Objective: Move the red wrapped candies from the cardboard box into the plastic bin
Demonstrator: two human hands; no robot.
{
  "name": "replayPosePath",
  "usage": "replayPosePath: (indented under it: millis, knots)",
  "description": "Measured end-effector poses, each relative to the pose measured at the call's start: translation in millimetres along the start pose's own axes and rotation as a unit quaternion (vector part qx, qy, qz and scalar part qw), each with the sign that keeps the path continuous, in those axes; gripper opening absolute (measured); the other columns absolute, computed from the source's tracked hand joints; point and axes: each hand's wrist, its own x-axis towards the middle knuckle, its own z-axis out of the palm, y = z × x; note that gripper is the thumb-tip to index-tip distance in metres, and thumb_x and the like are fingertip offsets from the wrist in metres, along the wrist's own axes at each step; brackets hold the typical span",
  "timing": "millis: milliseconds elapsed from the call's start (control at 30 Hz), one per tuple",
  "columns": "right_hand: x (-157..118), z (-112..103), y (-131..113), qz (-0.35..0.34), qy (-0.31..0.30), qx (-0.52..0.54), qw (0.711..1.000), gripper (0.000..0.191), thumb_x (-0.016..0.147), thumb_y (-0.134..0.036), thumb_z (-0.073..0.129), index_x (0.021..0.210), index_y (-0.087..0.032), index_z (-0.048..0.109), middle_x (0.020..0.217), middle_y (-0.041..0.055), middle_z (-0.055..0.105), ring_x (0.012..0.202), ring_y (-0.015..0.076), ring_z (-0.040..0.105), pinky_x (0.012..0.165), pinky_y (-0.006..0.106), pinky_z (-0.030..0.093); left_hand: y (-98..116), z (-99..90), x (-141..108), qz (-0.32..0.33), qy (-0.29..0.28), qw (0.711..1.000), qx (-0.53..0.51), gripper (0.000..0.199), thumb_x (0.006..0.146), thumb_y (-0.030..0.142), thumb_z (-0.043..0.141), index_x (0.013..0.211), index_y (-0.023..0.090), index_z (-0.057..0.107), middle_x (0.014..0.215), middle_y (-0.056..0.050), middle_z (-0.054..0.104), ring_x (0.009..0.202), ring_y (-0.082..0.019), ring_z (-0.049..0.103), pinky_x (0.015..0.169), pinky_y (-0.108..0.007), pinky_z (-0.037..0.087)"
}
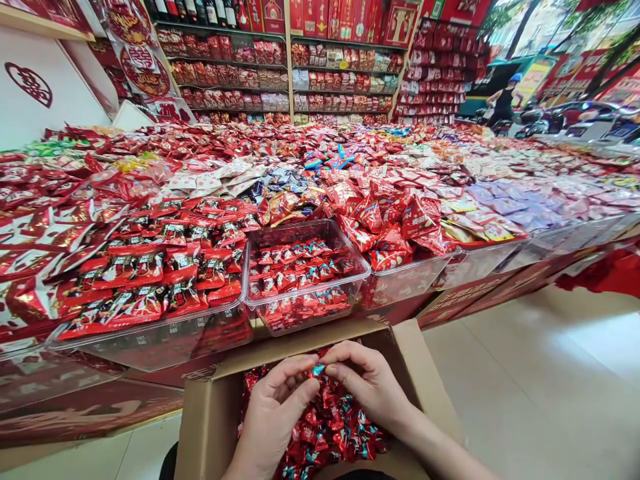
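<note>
My left hand (280,407) and my right hand (367,383) meet above an open cardboard box (425,373). Between their fingertips is a small wrapped candy (318,369), its blue part showing, pinched from both sides. Many red and blue wrapped candies (325,427) lie loose inside the box, below my hands. Just beyond the box stands a clear plastic bin (305,293), partly filled with neat rows of similar small candies (300,263).
Heaped red packets (145,273) lie left of the bin, triangular red packs (390,223) to its right. Stocked shelves (345,70) rise behind. Tiled floor (540,373) shows at the right; a person (504,103) is outside.
</note>
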Motion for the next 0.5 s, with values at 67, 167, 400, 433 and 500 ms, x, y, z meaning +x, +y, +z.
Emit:
replayPosePath:
  millis: [67,167,400,433,500]
  knots:
    - [2,-2,-3,-0.046,-0.007,0.016,0.999,0.007,0.074,-0.022,0.057,0.078,-0.019,0.063,0.084,0.0037,0.06,0.082,0.0136,0.055,0.075,0.026,0.042,6,2.5,-1,-0.015,-0.011,0.999,-0.047,0.018,0.067,0.025,0.065,0.085,0.021,0.066,0.098,-0.003,0.067,0.091,-0.018,0.059,0.078,-0.025,0.048]
    - [2,1,-7,-0.017,-0.015,0.128,0.992,0.016,0.071,-0.02,0.06,0.087,-0.022,0.06,0.097,0.004,0.056,0.084,0.0123,0.054,0.075,0.027,0.043,11,6.6,-1,-0.008,0.003,0.997,-0.082,0.022,0.068,0.019,0.065,0.089,0.022,0.063,0.093,0.0,0.069,0.09,-0.013,0.06,0.079,-0.02,0.047]
    - [6,11,-10,0.152,0.022,0.223,0.963,0.019,0.066,-0.03,0.064,0.073,-0.015,0.055,0.065,-0.0006,0.057,0.058,0.0076,0.051,0.056,0.021,0.041,6,11.9,1,0.049,0.024,0.997,-0.049,0.03,0.062,0.013,0.069,0.089,0.022,0.06,0.087,0.002,0.069,0.084,-0.011,0.061,0.075,-0.015,0.049]
    - [7,11,-10,0.16,0.015,0.206,0.965,0.02,0.067,-0.032,0.063,0.069,-0.014,0.054,0.059,-0.0013,0.056,0.053,0.007,0.048,0.053,0.02,0.039,5,11.7,1,0.049,0.027,0.997,-0.043,0.029,0.062,0.013,0.069,0.088,0.021,0.06,0.086,0.001,0.069,0.083,-0.011,0.062,0.075,-0.015,0.049]
    - [8,12,-10,0.161,0.015,0.181,0.97,0.021,0.068,-0.033,0.061,0.066,-0.014,0.051,0.055,-0.0025,0.053,0.05,0.0062,0.044,0.049,0.02,0.036,3,9.9,1,0.05,0.039,0.997,-0.032,0.029,0.062,0.014,0.068,0.089,0.021,0.06,0.085,0.002,0.069,0.081,-0.01,0.062,0.073,-0.015,0.05]
